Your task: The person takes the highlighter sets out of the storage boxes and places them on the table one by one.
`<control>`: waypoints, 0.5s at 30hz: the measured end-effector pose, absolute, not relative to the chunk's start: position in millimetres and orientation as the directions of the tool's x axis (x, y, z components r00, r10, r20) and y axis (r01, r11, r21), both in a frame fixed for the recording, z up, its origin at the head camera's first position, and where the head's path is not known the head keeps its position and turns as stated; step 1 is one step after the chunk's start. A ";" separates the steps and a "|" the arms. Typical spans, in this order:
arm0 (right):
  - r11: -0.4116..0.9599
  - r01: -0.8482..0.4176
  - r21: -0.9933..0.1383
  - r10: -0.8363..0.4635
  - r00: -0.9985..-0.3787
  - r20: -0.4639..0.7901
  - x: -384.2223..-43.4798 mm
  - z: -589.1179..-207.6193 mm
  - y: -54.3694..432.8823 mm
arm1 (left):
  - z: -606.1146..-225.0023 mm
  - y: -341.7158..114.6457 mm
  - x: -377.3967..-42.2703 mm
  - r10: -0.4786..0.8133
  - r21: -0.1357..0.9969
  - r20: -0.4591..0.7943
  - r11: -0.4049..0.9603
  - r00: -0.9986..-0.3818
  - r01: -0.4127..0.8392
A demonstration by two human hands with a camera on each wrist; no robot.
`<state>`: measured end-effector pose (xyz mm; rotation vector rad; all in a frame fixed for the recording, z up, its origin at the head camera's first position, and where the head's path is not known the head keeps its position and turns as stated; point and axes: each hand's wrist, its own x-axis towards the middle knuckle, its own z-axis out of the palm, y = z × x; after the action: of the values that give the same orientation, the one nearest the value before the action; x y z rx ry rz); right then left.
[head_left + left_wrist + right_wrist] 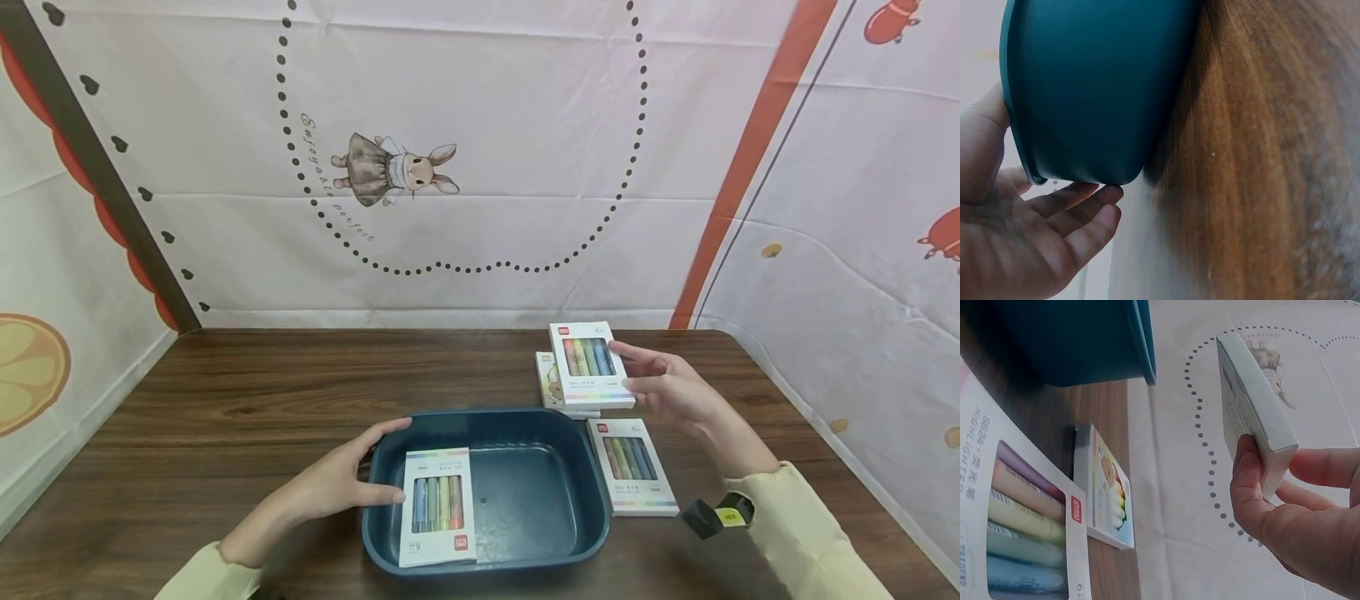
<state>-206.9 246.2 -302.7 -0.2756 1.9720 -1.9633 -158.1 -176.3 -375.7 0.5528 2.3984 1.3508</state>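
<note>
My right hand pinches a white box of highlighters by its right edge, thumb on one face and fingers on the other. In the right wrist view this box is raised above the table. My left hand holds the left end of a dark teal plastic basin, thumb over the rim and fingertips against the outer wall. Inside the basin, a second highlighter box leans at the left side, its print upside down in the head view.
Another highlighter box lies on the wooden table, right beside the basin. Behind it is a smaller white box with a cartoon picture, partly covered by the held box in the head view. A printed white cloth hangs behind the table.
</note>
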 end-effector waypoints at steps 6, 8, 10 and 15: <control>0.011 0.107 -0.994 -0.369 -0.923 -0.104 -209.1 -301.8 250.4 | -375.7 -176.1 -158.3 0.485 0.863 -0.094 0.475 -0.869 0.172; 0.002 0.116 -0.993 -0.365 -0.925 -0.108 -209.8 -301.5 251.6 | -375.5 -175.9 -158.3 0.479 0.861 -0.097 0.481 -0.873 0.168; -0.008 0.120 -0.993 -0.363 -0.925 -0.109 -210.2 -301.2 253.0 | -375.5 -175.8 -158.2 0.475 0.858 -0.098 0.485 -0.874 0.167; -0.019 0.119 -0.993 -0.347 -0.932 -0.105 -210.8 -300.6 257.7 | -375.8 -176.1 -158.0 0.484 0.862 -0.091 0.475 -0.870 0.174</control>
<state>-210.8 257.7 -300.6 -0.2389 1.9405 -2.0210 -158.0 -176.1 -375.8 0.5562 2.4038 1.3500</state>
